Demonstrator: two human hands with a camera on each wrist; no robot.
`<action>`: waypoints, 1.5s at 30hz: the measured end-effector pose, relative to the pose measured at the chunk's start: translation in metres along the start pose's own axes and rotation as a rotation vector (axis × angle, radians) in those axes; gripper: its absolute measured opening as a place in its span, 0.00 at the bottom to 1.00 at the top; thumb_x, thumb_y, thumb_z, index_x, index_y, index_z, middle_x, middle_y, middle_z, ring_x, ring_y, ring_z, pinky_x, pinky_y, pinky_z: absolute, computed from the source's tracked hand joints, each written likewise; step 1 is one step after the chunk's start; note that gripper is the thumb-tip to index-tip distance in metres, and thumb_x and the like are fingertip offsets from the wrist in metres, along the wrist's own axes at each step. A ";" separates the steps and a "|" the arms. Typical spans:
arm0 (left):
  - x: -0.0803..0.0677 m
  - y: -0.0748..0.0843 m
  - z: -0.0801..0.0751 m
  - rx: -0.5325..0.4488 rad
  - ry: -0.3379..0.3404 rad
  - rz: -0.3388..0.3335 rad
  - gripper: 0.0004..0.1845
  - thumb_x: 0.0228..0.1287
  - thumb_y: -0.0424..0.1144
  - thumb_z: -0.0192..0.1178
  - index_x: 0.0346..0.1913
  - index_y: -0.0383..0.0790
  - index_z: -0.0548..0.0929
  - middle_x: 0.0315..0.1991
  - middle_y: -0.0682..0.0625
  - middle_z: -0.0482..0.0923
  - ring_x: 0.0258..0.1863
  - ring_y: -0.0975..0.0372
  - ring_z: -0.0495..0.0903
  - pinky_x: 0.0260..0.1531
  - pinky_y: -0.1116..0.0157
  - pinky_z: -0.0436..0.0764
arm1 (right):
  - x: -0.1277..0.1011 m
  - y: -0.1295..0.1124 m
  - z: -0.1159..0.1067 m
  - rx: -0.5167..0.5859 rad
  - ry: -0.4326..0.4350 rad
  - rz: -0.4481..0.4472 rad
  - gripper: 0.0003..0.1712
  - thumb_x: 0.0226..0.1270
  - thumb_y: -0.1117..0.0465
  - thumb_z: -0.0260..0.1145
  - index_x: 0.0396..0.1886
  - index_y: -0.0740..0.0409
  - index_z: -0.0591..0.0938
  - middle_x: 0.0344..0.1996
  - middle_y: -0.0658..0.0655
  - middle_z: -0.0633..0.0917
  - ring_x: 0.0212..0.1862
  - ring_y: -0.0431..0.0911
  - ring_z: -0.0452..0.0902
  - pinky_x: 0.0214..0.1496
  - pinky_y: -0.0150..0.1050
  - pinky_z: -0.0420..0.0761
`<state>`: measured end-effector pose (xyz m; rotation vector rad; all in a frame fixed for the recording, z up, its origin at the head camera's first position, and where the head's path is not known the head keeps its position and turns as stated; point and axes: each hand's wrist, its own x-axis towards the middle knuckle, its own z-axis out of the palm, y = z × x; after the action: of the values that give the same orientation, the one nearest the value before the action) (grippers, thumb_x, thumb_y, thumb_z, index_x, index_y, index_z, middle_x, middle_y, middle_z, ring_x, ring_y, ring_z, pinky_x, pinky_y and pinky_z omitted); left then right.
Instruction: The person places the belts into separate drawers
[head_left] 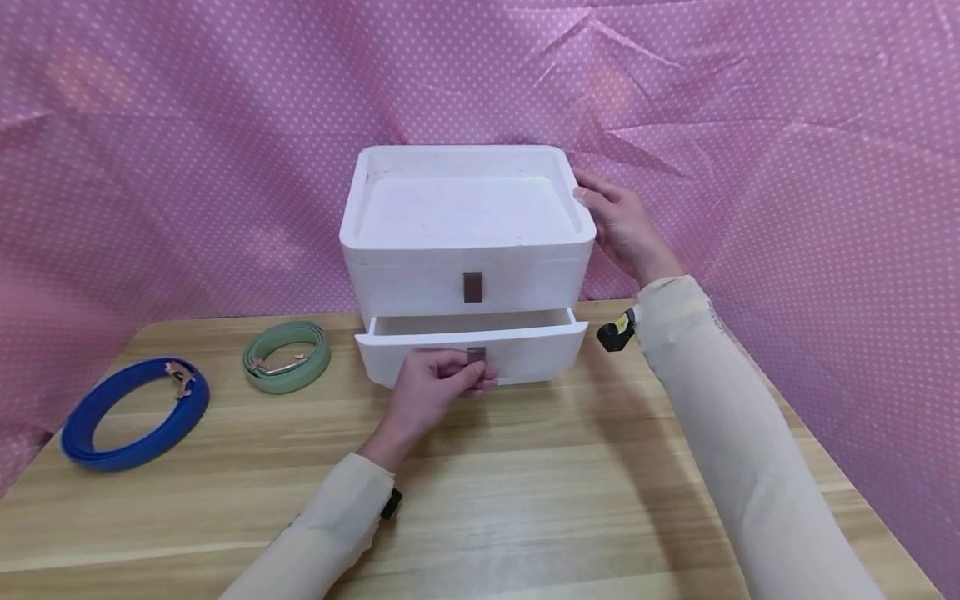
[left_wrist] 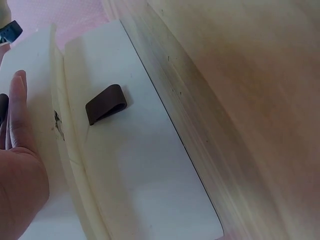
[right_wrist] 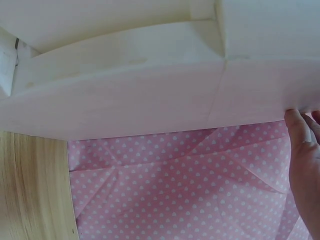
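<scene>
My left grip (head_left: 435,379) pinches the brown tab (head_left: 476,355) of a drawer (head_left: 531,358) jutting from the white box (head_left: 408,282) on the counter (head_left: 525,492); my right grip (head_left: 628,223), fingers nearly straight, touches the box's right side; a green belt (head_left: 288,382) and a blue belt (head_left: 127,457) lie coiled to the left

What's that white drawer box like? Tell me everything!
The white drawer box stands upright on the wooden table, looking smooth, like plastic. Its top is a shallow tray with rounded corners. Drawers have brown tabs; the second one down is open, its tab in the grip of the left hand. The right hand touches the side.
</scene>
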<state>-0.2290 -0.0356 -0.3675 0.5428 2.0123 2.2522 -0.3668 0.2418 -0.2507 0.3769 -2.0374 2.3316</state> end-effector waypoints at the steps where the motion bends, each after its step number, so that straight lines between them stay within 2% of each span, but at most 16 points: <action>1: 0.000 0.001 0.000 0.003 -0.002 -0.001 0.07 0.65 0.24 0.62 0.37 0.18 0.83 0.35 0.32 0.84 0.38 0.46 0.86 0.40 0.57 0.87 | 0.000 0.000 0.000 0.002 -0.001 -0.002 0.31 0.73 0.59 0.63 0.72 0.55 0.68 0.69 0.56 0.70 0.63 0.53 0.72 0.54 0.34 0.82; 10: -0.003 0.004 -0.002 0.040 0.001 -0.027 0.07 0.64 0.25 0.63 0.40 0.20 0.84 0.36 0.33 0.85 0.38 0.48 0.86 0.40 0.58 0.87 | 0.001 -0.001 0.002 0.015 0.013 0.007 0.31 0.73 0.60 0.63 0.72 0.56 0.68 0.70 0.55 0.69 0.64 0.53 0.71 0.55 0.34 0.81; 24: -0.008 0.004 -0.003 0.040 -0.029 -0.017 0.07 0.66 0.25 0.62 0.40 0.21 0.84 0.37 0.34 0.85 0.39 0.48 0.86 0.43 0.54 0.86 | 0.001 0.000 0.002 0.012 0.022 0.011 0.31 0.72 0.60 0.64 0.72 0.56 0.68 0.70 0.55 0.69 0.64 0.52 0.71 0.54 0.34 0.82; 34: -0.010 0.004 -0.001 0.013 -0.025 -0.022 0.08 0.64 0.23 0.62 0.41 0.18 0.83 0.37 0.32 0.84 0.39 0.47 0.86 0.42 0.57 0.87 | 0.002 0.001 0.002 0.013 0.032 0.002 0.30 0.73 0.60 0.63 0.72 0.56 0.68 0.70 0.55 0.69 0.64 0.52 0.70 0.54 0.33 0.82; 45: -0.013 0.003 -0.001 0.046 -0.026 -0.023 0.08 0.65 0.25 0.62 0.42 0.20 0.84 0.37 0.33 0.84 0.39 0.46 0.86 0.41 0.58 0.87 | 0.002 0.003 0.003 0.030 0.046 0.014 0.31 0.71 0.61 0.64 0.72 0.57 0.68 0.68 0.57 0.71 0.66 0.50 0.69 0.56 0.33 0.81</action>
<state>-0.2165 -0.0408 -0.3675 0.5466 2.0525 2.1793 -0.3685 0.2383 -0.2526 0.3085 -1.9928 2.3585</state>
